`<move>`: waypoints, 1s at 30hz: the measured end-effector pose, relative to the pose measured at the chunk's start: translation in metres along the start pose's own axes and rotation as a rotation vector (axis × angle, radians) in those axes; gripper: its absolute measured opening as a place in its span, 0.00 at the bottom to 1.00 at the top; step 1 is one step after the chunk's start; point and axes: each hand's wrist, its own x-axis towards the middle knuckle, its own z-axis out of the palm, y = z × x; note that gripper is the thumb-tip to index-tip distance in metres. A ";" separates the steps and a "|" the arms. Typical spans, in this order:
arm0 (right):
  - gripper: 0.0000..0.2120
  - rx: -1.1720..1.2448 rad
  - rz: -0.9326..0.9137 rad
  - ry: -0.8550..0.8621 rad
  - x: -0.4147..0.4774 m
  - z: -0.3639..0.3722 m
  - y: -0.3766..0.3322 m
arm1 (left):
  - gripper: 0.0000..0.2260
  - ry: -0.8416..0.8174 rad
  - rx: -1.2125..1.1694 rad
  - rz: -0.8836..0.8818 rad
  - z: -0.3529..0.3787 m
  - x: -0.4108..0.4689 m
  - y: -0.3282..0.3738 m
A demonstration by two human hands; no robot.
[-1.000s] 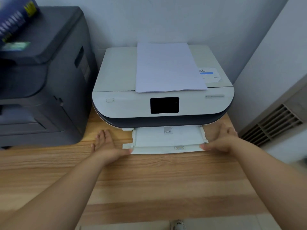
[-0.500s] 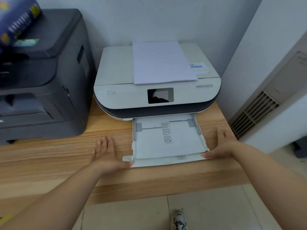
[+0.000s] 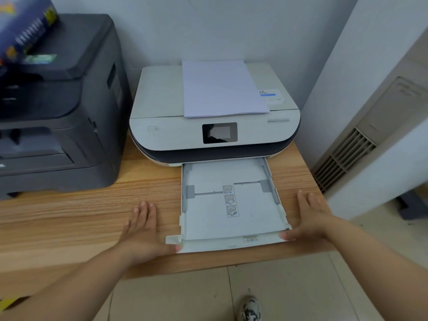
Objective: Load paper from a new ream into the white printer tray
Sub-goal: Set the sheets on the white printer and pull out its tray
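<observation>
The white printer (image 3: 176,133) stands on a wooden table (image 3: 69,216). Its white tray (image 3: 231,245) is pulled far out toward me and holds no paper. A stack of white sheets (image 3: 222,89) lies on the printer's lid. My left hand (image 3: 143,232) lies flat on the table beside the tray's front left corner, with its thumb touching that corner. At the front right corner my right hand (image 3: 310,216) does the same, fingers straight and thumb on the corner. A blue paper ream (image 3: 25,31) sits on the dark printer at top left.
A large dark grey printer (image 3: 58,123) fills the left of the table. A white unit with a vent grille (image 3: 347,154) stands against the wall at right. The tray's front edge reaches near the table's front edge. My shoe (image 3: 250,309) shows on the tiled floor.
The tray has slid out of the printer toward me, from barely open to far out. Both hands came back with its front corners.
</observation>
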 end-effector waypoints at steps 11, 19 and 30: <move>0.66 0.048 -0.004 -0.022 -0.004 0.002 0.000 | 0.56 0.001 0.018 -0.016 0.003 -0.003 0.001; 0.65 0.042 -0.025 -0.010 -0.005 0.002 0.001 | 0.55 -0.002 0.035 -0.008 0.003 -0.005 0.002; 0.67 0.083 -0.072 0.012 -0.004 -0.042 -0.004 | 0.47 -0.152 0.018 0.021 -0.043 -0.020 0.014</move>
